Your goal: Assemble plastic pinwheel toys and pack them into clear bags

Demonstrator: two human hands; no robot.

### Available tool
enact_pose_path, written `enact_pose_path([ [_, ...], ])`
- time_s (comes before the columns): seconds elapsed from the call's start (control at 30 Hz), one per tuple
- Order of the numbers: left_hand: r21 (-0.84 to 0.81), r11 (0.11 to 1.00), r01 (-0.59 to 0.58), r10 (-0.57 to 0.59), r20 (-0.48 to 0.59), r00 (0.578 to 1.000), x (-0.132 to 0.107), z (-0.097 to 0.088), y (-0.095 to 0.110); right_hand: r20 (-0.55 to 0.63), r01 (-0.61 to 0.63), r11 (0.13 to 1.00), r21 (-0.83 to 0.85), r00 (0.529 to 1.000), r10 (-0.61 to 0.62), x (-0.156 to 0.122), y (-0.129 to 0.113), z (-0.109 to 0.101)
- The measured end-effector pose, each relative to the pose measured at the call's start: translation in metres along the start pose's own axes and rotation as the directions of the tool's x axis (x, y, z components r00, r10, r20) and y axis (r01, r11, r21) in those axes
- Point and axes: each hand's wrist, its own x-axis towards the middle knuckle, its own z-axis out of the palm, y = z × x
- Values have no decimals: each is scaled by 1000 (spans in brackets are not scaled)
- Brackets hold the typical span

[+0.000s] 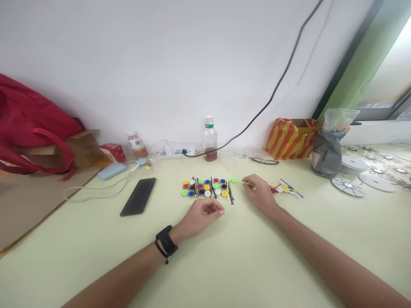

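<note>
My right hand [258, 192] pinches a thin green plastic pointer [248, 183], held just right of a green round piece [234, 181]. My left hand [202, 214] rests lower on the table, its fingers curled in to the thumb, with nothing visible in it. Beyond it, small round pieces [207, 193] in red, blue, yellow, green, black and white lie in neat rows. Thin coloured pointers [230, 192] lie upright between the groups. Beside my right hand, loose arrow-shaped pointers [290, 188] in blue, yellow, red and white are spread, partly hidden by the hand.
A black phone [138, 196] lies left of the rows. At the wall stand a bottle [209, 139], a power strip [176, 149] and a striped bag [287, 139]. To the right are a grey bag [328, 152] and discs [348, 187]. A black cable [272, 95] hangs across.
</note>
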Motion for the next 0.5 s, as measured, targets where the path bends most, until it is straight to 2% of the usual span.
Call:
enact_pose_path([
  [0.17, 4, 1000, 6, -6, 1, 1000, 0, 0, 0, -17, -8, 1000, -24, 1000, 8, 2, 4, 1],
  [0.5, 16, 1000, -2, 2, 4, 1000, 0, 0, 0, 23, 31, 998, -51, 999, -29, 2, 4, -2],
])
